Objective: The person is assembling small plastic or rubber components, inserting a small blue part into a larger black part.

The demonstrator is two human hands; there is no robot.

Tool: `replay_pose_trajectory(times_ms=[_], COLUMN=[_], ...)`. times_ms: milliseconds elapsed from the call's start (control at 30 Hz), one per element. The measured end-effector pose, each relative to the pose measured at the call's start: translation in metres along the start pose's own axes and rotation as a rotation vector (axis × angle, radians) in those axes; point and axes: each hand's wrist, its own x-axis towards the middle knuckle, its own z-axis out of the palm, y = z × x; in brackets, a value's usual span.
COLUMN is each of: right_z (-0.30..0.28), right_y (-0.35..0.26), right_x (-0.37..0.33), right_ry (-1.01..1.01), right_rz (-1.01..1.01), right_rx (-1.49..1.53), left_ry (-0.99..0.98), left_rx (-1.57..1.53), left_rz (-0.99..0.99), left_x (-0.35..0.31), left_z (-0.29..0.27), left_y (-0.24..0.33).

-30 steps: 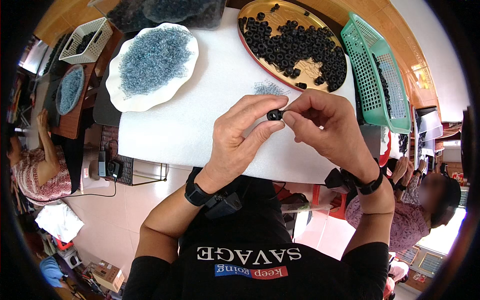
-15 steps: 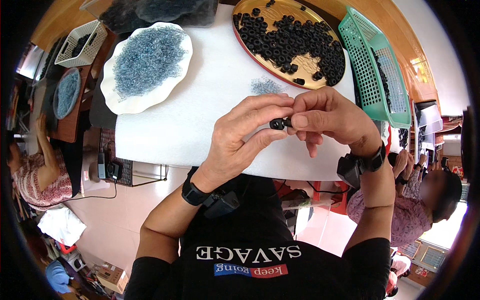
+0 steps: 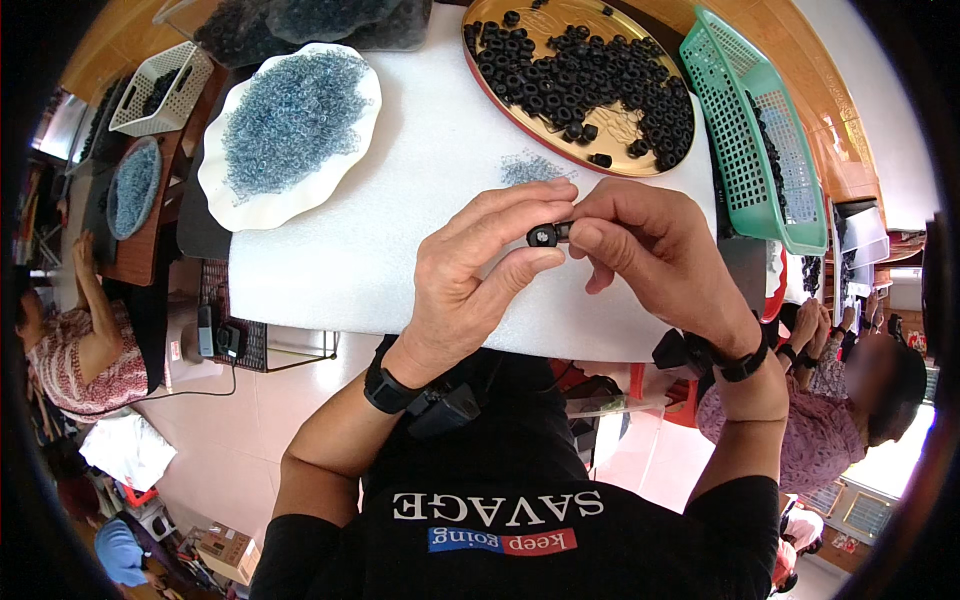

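Observation:
Over the table, my left hand (image 3: 462, 270) pinches a small round black part (image 3: 542, 236) between thumb and fingers. A pale centre shows in the part's face. From the right, thumb and forefinger of my right hand (image 3: 655, 245) close on a short dark piece (image 3: 563, 230) that meets the black part; whether they are joined I cannot tell. Beyond my hands, a small heap of clear bluish bits (image 3: 530, 168) lies on the white table covering (image 3: 330, 270). Many black ring-shaped parts (image 3: 560, 85) are spread over a round gold tray (image 3: 590, 20).
A scalloped white plate (image 3: 222, 205) piled with clear bluish bits stands at left. To the right is a green perforated basket (image 3: 740, 120). A clear container of dark items (image 3: 320, 25) stands at the back. Co-workers sit at left (image 3: 95, 350) and right (image 3: 800, 430).
Both hands have shifted slightly, the black part moving a little left and nearer. My right hand's fingers have changed their grip, and the part's pale centre now shows.

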Motion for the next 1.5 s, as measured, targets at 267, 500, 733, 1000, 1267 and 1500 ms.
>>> replay_pose_trajectory(times_ms=[267,500,733,1000,1267,1500], right_z=[0.014,0.019,0.014,0.008,0.006,0.004], right_y=[-0.003,-0.004,-0.006,0.001,0.005,0.008], right_x=[-0.002,0.0,0.003,0.008,0.008,0.007], right_ry=[0.083,0.121,0.147,0.143,0.211,0.232], right_rz=[-0.128,-0.118,-0.096,-0.056,-0.104,-0.119], right_rx=[0.024,0.147,0.026,-0.053,-0.23,-0.287], left_ry=[0.063,0.115,0.065,0.083,0.072,0.087], left_rx=[-0.009,0.173,0.021,-0.175,-0.008,0.045], left_rz=[0.063,0.003,-0.094,-0.215,-0.206,-0.19], left_x=[0.001,-0.005,-0.003,-0.002,0.0,0.0], left_z=[0.001,0.0,0.001,0.005,0.008,0.009], left_y=[0.001,0.008,0.006,0.004,0.002,-0.002])
